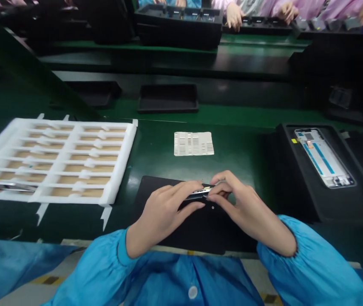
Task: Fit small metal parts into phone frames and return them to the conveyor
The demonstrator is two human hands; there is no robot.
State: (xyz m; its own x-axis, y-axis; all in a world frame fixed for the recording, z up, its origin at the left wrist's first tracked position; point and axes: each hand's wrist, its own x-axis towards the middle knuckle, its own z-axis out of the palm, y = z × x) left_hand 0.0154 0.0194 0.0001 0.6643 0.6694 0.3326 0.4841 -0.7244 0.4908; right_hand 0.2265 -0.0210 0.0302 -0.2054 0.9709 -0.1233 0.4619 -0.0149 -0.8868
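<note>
Left hand (168, 208) and right hand (240, 202) pinch a slim black-and-silver device (198, 194), which a slackened grip could drop toward six o'clock.

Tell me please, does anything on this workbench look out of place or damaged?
Nothing looks spilled or damaged. One oddity: a pale dot on the black mat, near the right hand, stands out against the dark surface. I cannot tell whether it is a loose part or a mark.
</note>
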